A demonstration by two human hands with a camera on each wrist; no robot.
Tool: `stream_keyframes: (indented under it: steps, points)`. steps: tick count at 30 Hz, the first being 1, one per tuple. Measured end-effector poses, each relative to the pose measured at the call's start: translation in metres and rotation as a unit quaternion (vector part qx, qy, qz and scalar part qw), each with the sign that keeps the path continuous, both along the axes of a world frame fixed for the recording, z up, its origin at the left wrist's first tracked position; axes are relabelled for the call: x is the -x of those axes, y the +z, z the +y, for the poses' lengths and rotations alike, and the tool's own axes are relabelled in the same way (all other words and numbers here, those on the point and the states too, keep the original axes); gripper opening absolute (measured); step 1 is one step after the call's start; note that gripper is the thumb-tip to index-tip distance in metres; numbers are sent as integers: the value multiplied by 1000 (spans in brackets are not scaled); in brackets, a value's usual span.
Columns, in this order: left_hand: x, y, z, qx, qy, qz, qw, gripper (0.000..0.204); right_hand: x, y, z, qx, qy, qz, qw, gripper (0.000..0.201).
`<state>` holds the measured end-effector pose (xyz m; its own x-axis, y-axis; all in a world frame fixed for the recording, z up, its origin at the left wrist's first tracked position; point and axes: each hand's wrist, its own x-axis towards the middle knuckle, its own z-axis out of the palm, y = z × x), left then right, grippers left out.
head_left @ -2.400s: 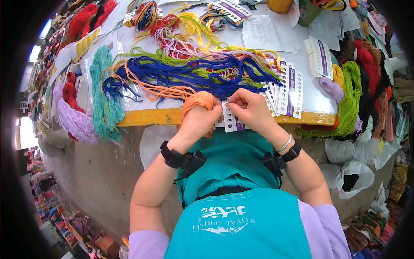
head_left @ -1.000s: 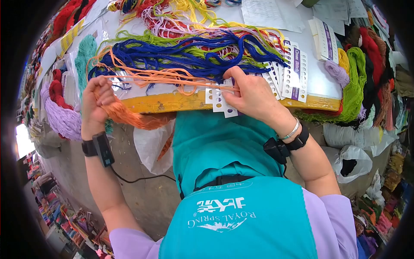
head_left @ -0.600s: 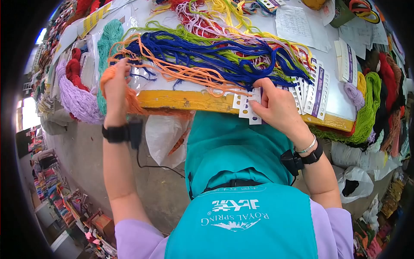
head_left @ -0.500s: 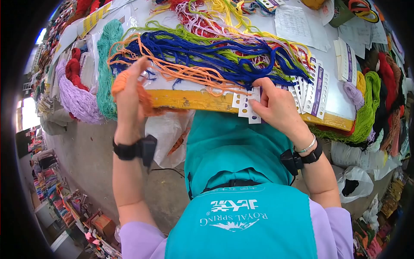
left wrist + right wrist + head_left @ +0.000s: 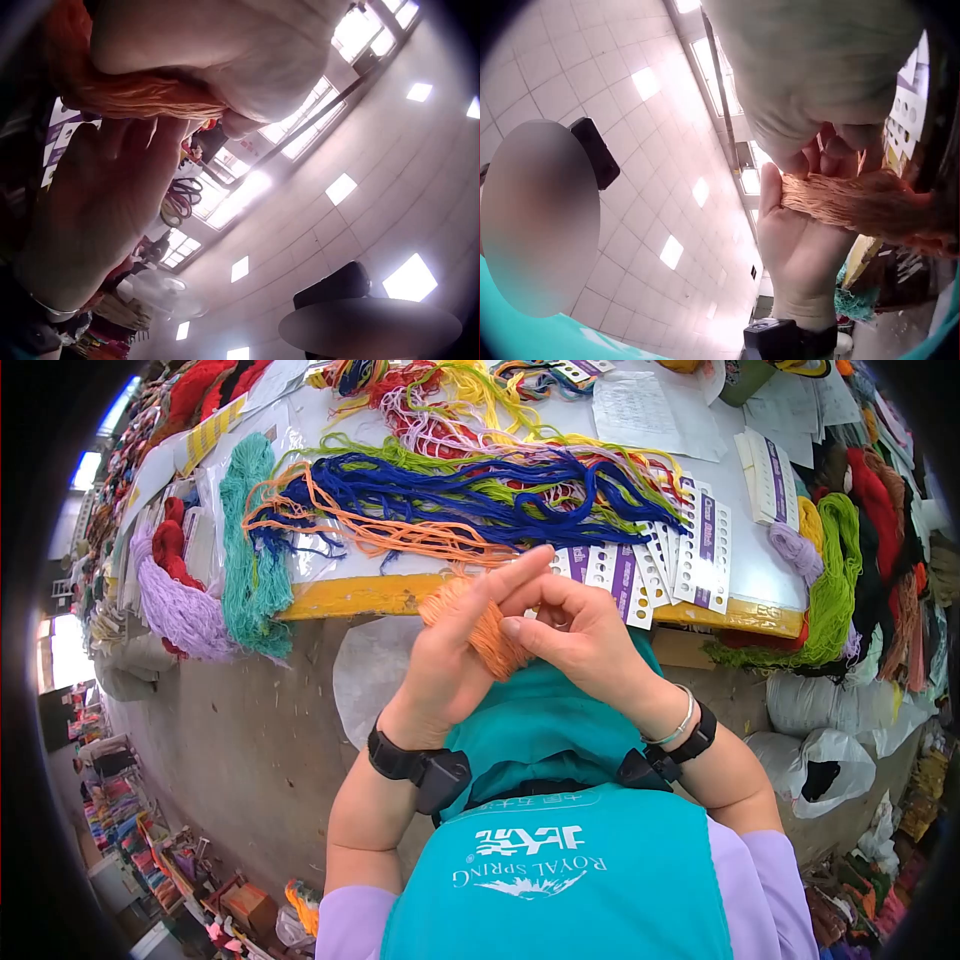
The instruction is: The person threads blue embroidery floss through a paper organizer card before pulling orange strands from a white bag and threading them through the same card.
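An orange skein of thread hangs at my left hand, in front of the table's front edge. In the right wrist view the skein runs across the palm, held at the crook of the thumb. My right hand meets it from the right, with thumb and curled fingertips pinching at the skein. Its other fingertips are partly hidden. Just beyond the hands, loose orange strands lie over a bundle of dark blue thread. White punched cross-stitch cards fan out to the right of it.
The worn yellow table edge runs in front of the body. Teal thread and lilac thread hang at the left corner, green thread at the right. More cards and paper sheets lie farther back.
My left hand has come back rightward from the table's left side, bringing the orange skein. My right hand has left the cards at the edge and now meets the left at the skein.
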<state>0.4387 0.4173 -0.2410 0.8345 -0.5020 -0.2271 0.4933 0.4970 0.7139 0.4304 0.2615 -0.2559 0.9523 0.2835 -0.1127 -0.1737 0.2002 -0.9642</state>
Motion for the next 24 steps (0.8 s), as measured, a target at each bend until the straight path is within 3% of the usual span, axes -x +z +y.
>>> stream_keyframes:
  steps: [3,6,9,12,18,24]
  points:
    - [4,-6,-3,-31,-8,-13,999,70,3,-8,-3,-45,-3,39,998,7]
    - [4,-10,2,-5,-3,27,1000,66,1,-15,-13,-203,-24,149,968,3]
    - [3,-22,13,68,-9,75,995,50,-3,-6,-21,-254,-29,187,949,1]
    - [5,-13,3,12,64,65,996,45,-3,-13,-24,-231,-26,168,958,3]
    - [6,-10,-3,-17,103,77,992,43,-1,-17,-21,-142,-32,118,982,7]
    - [5,-19,4,-46,64,43,996,44,-1,-13,-22,-74,-23,94,993,10]
